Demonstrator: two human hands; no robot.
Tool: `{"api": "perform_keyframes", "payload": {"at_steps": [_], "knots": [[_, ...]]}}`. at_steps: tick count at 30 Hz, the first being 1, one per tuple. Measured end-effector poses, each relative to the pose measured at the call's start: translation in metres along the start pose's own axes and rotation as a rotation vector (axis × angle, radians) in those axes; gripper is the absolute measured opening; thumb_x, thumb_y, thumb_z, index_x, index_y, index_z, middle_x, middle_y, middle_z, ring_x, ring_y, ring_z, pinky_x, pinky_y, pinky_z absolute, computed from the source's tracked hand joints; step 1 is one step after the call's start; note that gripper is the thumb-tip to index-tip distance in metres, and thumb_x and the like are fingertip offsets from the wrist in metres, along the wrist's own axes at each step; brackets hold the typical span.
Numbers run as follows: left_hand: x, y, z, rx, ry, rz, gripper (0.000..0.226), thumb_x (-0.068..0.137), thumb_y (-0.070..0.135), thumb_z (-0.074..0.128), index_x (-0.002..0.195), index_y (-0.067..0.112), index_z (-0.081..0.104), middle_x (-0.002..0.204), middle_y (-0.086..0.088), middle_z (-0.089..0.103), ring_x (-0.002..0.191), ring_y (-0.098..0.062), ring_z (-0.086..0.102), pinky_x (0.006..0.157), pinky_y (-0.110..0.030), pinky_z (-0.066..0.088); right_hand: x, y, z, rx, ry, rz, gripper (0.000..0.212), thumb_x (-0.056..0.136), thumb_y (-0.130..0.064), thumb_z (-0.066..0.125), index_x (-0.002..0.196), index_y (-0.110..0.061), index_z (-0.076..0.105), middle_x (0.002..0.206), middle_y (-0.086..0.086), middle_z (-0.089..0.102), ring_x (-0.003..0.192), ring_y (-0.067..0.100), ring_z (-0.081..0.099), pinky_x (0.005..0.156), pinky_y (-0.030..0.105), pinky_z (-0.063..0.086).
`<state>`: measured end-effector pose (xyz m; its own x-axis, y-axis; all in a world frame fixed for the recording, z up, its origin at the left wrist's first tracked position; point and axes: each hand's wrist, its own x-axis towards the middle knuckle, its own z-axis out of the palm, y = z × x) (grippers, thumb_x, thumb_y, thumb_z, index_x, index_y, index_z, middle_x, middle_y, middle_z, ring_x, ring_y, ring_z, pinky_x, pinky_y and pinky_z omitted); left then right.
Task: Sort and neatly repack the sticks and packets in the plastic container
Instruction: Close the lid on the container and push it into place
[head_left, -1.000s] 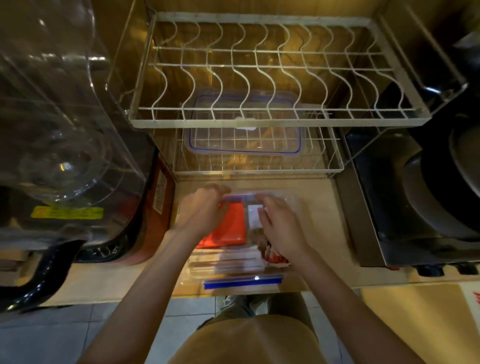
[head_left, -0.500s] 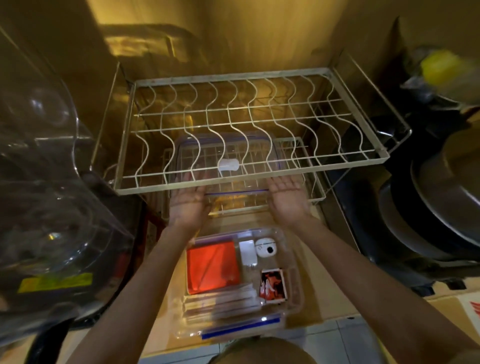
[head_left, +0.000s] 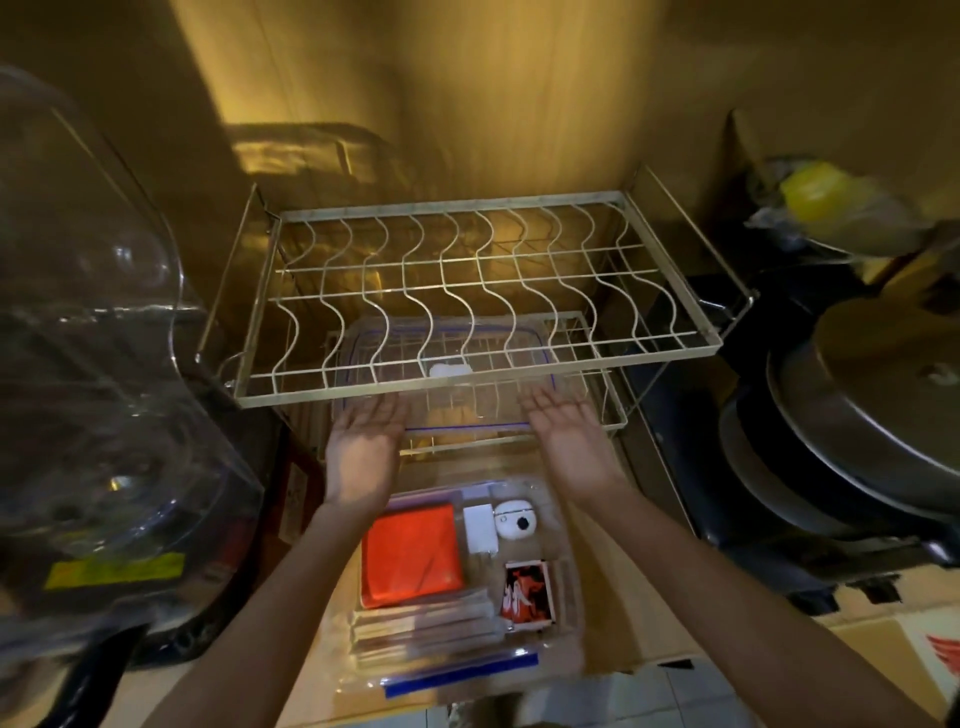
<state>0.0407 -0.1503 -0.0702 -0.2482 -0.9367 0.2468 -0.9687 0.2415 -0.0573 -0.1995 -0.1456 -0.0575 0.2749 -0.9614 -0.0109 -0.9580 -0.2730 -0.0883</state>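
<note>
At the near edge of the counter (head_left: 644, 631) we find the plastic container (head_left: 563, 519), clear, with a blue clip (head_left: 462, 675) along its near side. Inside, nearest us, lies a stack of sticks in clear wrappers (head_left: 423, 626), running left to right. To their right sits a red, black and white packet (head_left: 527, 591). Beyond the sticks, at left, lies a flat orange packet (head_left: 410, 556); just right of it are a white rectangular item (head_left: 480, 529) and a white round item with a dark spot (head_left: 515, 522).

Farther on, both arms reach past the container. Our left hand (head_left: 363, 454) and right hand (head_left: 571, 441) are spread flat, fingers extended, at the near corners of a clear lid with blue trim (head_left: 519, 338) that rests on the lower tier of a wire dish rack (head_left: 467, 384). The fingertips pass under the upper tier; we cannot tell whether they touch the lid, and neither hand has closed around anything.

At left stands a large clear plastic vessel (head_left: 104, 338). At right, dark pans (head_left: 857, 441) sit stacked.
</note>
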Motion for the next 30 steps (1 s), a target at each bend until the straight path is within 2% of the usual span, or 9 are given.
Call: {"api": "perform_keyframes", "payload": {"at_steps": [3, 6, 9, 11, 15, 18, 21, 25, 30], "knots": [[-0.017, 0.005, -0.016, -0.005, 0.113, 0.009, 0.033, 0.069, 0.014, 0.060, 0.100, 0.013, 0.071, 0.101, -0.004, 0.075, 0.095, -0.021, 0.071, 0.091, -0.031, 0.034, -0.017, 0.001, -0.005, -0.019, 0.100, -0.043, 0.080, 0.067, 0.011, 0.063, 0.139, -0.012, 0.037, 0.144, 0.009, 0.045, 0.136, 0.023, 0.036, 0.116, 0.037, 0.010], [-0.038, 0.011, -0.045, -0.050, 0.144, 0.020, 0.033, 0.070, 0.024, 0.046, 0.085, 0.016, 0.074, 0.084, -0.004, 0.077, 0.078, -0.020, 0.073, 0.080, -0.027, 0.034, -0.037, 0.002, -0.015, 0.001, 0.203, -0.074, 0.067, 0.053, 0.006, 0.076, 0.115, -0.013, 0.060, 0.113, 0.006, 0.068, 0.111, 0.023, 0.061, 0.111, 0.032, 0.021], [-0.058, 0.020, -0.076, -0.131, 0.114, -0.017, 0.010, 0.065, 0.015, 0.065, 0.071, 0.020, 0.072, 0.064, -0.002, 0.073, 0.062, -0.023, 0.070, 0.073, -0.028, 0.049, -0.067, -0.001, -0.031, 0.171, 0.272, -0.051, 0.036, 0.075, -0.003, 0.065, 0.110, -0.012, 0.061, 0.108, 0.006, 0.068, 0.109, 0.025, 0.059, 0.107, 0.033, 0.029], [-0.072, 0.025, -0.096, -0.165, 0.099, -0.021, 0.018, 0.056, 0.009, 0.080, 0.067, 0.019, 0.071, 0.063, -0.001, 0.072, 0.061, -0.023, 0.069, 0.070, -0.033, 0.056, -0.089, -0.003, -0.038, 0.338, 0.299, -0.023, 0.026, 0.085, -0.009, 0.057, 0.111, -0.014, 0.060, 0.111, 0.004, 0.064, 0.111, 0.023, 0.056, 0.102, 0.033, 0.037], [-0.091, 0.032, -0.138, -0.301, 0.104, -0.012, 0.018, 0.060, 0.005, 0.078, 0.072, 0.014, 0.070, 0.071, -0.003, 0.071, 0.071, -0.022, 0.066, 0.065, -0.028, 0.050, -0.116, -0.004, -0.058, 0.747, 0.365, 0.077, 0.036, 0.079, -0.012, 0.070, 0.112, -0.011, 0.057, 0.106, -0.006, 0.056, 0.104, 0.014, 0.056, 0.086, 0.021, 0.039], [-0.096, 0.034, -0.169, -0.452, 0.012, -0.071, 0.011, 0.070, 0.016, 0.071, 0.079, 0.010, 0.070, 0.076, -0.007, 0.070, 0.076, -0.022, 0.064, 0.068, -0.030, 0.049, -0.122, -0.004, -0.079, 1.089, 0.290, 0.209, 0.054, 0.071, -0.017, 0.078, 0.117, -0.015, 0.051, 0.106, -0.008, 0.059, 0.096, 0.006, 0.057, 0.080, 0.020, 0.047], [-0.095, 0.028, -0.199, -0.741, -0.163, -0.114, 0.025, 0.063, 0.024, 0.075, 0.086, 0.016, 0.071, 0.081, -0.007, 0.073, 0.075, -0.021, 0.068, 0.071, -0.034, 0.055, -0.124, -0.001, -0.095, 1.318, 0.145, 0.273, 0.048, 0.073, -0.020, 0.075, 0.116, -0.016, 0.054, 0.101, -0.008, 0.063, 0.091, 0.006, 0.061, 0.072, 0.018, 0.052], [-0.093, 0.018, -0.217, -1.137, -0.265, -0.235, 0.039, 0.048, 0.018, 0.079, 0.086, 0.013, 0.071, 0.070, -0.003, 0.073, 0.064, -0.012, 0.067, 0.060, -0.018, 0.055, -0.129, 0.006, -0.096, 1.478, 0.003, 0.271, 0.028, 0.083, -0.023, 0.065, 0.110, -0.016, 0.064, 0.101, 0.006, 0.069, 0.090, 0.018, 0.067, 0.074, 0.029, 0.055], [-0.104, 0.009, -0.202, -1.639, -0.256, -0.484, 0.060, 0.053, 0.042, 0.081, 0.105, 0.017, 0.064, 0.078, -0.003, 0.077, 0.067, -0.011, 0.072, 0.053, -0.018, 0.057, -0.136, 0.004, -0.091, 1.599, -0.055, 0.319, 0.026, 0.084, -0.026, 0.064, 0.106, -0.011, 0.065, 0.065, -0.001, 0.062, 0.051, 0.010, 0.057, 0.045, 0.019, 0.047]]}}
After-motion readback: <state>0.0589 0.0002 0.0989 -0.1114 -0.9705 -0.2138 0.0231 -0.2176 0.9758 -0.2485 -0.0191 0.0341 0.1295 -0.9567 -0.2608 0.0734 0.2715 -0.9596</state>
